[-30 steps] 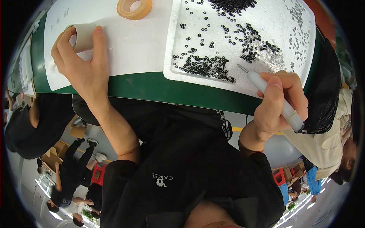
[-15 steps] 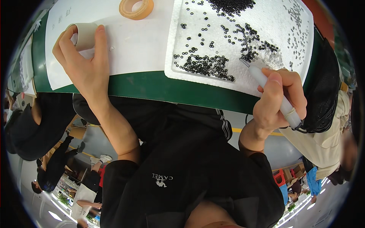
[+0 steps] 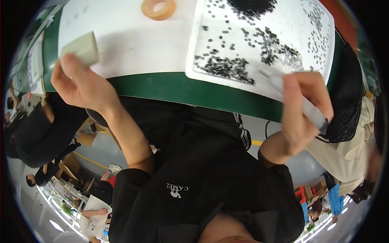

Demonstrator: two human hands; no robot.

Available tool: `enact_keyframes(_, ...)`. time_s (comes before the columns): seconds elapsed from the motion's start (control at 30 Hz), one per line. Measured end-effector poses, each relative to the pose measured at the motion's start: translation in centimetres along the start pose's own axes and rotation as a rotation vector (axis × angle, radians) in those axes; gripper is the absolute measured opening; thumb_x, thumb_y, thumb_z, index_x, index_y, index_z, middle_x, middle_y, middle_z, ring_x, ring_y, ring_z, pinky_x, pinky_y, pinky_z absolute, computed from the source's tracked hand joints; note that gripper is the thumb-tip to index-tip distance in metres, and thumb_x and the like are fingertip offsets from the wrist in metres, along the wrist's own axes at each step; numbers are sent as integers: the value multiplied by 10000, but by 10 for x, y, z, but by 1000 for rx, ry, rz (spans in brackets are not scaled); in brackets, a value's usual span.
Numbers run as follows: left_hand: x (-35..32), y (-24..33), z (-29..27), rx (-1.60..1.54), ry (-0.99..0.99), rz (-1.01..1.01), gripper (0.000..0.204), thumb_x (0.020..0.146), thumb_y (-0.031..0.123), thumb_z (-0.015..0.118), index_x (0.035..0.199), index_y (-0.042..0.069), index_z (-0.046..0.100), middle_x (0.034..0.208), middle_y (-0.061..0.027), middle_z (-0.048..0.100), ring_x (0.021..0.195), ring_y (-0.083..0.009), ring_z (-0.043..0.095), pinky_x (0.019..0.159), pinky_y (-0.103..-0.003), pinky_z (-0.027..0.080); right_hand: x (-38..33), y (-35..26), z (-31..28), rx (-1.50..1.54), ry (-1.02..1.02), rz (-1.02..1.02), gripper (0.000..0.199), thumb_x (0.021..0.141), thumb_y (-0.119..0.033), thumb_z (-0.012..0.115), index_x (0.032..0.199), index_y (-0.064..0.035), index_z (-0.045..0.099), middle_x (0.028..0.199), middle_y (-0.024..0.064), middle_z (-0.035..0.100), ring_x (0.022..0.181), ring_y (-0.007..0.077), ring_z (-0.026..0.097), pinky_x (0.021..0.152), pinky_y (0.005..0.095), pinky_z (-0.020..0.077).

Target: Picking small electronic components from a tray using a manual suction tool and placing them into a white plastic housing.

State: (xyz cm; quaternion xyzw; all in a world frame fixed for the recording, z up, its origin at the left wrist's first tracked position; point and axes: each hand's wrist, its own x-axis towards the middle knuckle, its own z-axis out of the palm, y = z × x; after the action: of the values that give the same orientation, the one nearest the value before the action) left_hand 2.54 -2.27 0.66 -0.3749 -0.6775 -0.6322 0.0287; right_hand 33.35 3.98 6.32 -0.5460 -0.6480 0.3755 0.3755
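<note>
One pale roll, one pen-shaped tool.
Held respectively in half-curled left hand and closed right hand, latter near one white tray.

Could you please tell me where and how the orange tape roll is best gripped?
The orange tape roll is probably best pinched by its near wall from above, thumb outside and a fingertip in the hole: it seems to lie flat on the white paper, its open centre facing up.
</note>
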Motion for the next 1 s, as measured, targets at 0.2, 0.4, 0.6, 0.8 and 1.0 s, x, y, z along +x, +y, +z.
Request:
enact_keyframes(0.2, -23, 59, -22, -765, 139, -653, 542, 1000, 535, 424, 1148, 31, 560, 1034, -109, 643, 932, -278, 647, 741, -405, 546, -18, 2, -6, 744, -242, -191, 353, 885, -278, 687, 998, 41, 589, 660, 74, 573, 508, 64, 449, 478, 208, 306)
enact_keyframes(0.4, -58, 92, 2, -980, 45, -739, 521, 986, 545, 454, 1148, 58, 547, 1017, -106, 630, 926, -260, 654, 696, -414, 543, -53, -31, 34, 289, -289, -218, 376, 826, -243, 739, 1037, 51, 636, 670, 78, 614, 502, 103, 517, 477, 212, 370)
enact_keyframes(0.6, -68, 114, 12, -689, 25, -809, 511, 989, 537, 439, 1135, 55, 526, 1009, -113, 615, 922, -266, 658, 674, -416, 558, -52, -32, 64, 158, -248, -536, 279, 780, -85, 738, 1005, 73, 684, 658, 94, 645, 490, 175, 586, 458, 263, 444)
enact_keyframes(0.8, -70, 125, 19, -544, 63, -692, 476, 994, 511, 420, 1108, 55, 496, 994, -123, 606, 906, -286, 658, 663, -414, 575, -54, -33, 62, 92, -291, -531, 221, 802, -52, 712, 991, 59, 686, 678, 106, 656, 465, 175, 582, 439, 265, 449)
enact_keyframes(1.0, -71, 118, 10, -615, -51, -720, 459, 989, 511, 437, 1100, 68, 483, 1004, -126, 596, 909, -285, 655, 674, -418, 568, -59, -30, 64, 91, -254, -530, 206, 806, -63, 712, 976, 49, 689, 669, 97, 646, 459, 174, 575, 429, 274, 448)
